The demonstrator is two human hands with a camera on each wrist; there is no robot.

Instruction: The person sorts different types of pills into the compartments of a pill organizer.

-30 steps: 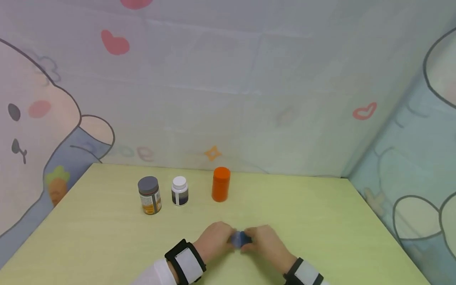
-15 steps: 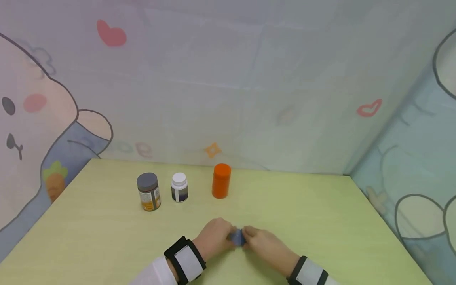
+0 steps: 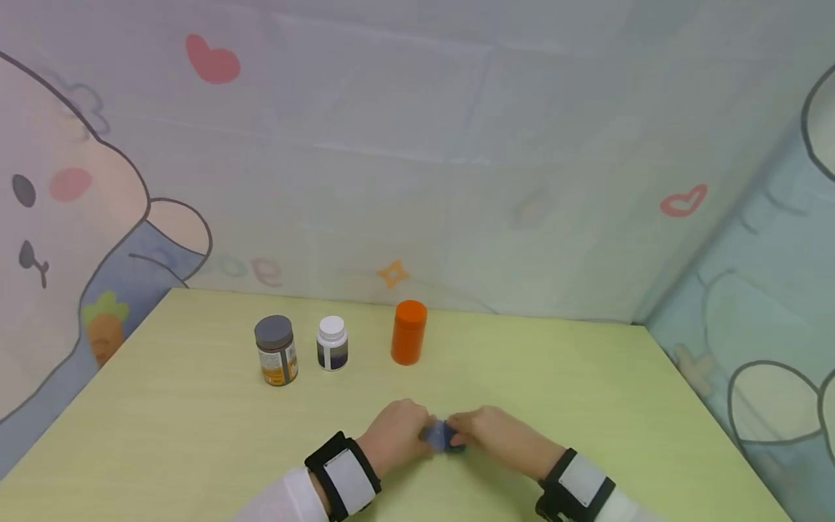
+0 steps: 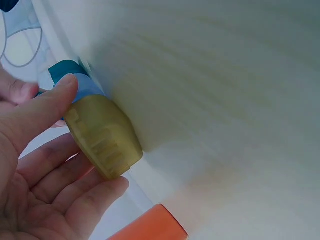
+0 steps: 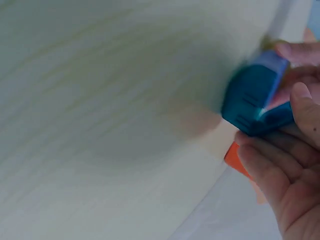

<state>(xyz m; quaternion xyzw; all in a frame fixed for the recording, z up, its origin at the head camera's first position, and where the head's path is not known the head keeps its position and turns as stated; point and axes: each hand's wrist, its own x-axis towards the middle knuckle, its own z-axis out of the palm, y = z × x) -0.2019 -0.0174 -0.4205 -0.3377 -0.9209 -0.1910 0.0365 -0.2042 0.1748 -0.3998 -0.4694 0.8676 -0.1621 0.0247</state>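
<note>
Between both hands, just above the table, is a small pill box [image 3: 435, 435] with rounded sections. In the left wrist view the pill box [image 4: 106, 136] shows a yellow section, a light blue one and a teal end. My left hand [image 3: 396, 433] holds the yellow and light blue part, thumb on one side and fingers beneath. With thumb and fingers my right hand [image 3: 501, 433] pinches a teal flap [image 5: 276, 119] that stands out from the teal end of the pill box [image 5: 250, 95]. Fingers hide part of the box; its inside cannot be seen.
Behind the hands, on the pale yellow table [image 3: 561, 391], stand a grey-capped jar [image 3: 276, 351], a white bottle [image 3: 332, 344] and an orange bottle [image 3: 409, 333]. A printed cloth [image 3: 417, 167] hangs behind the table.
My right hand has shifted on the teal end, and its wrist has swung out to the right. My left hand keeps its hold. The head view has tilted slightly.
</note>
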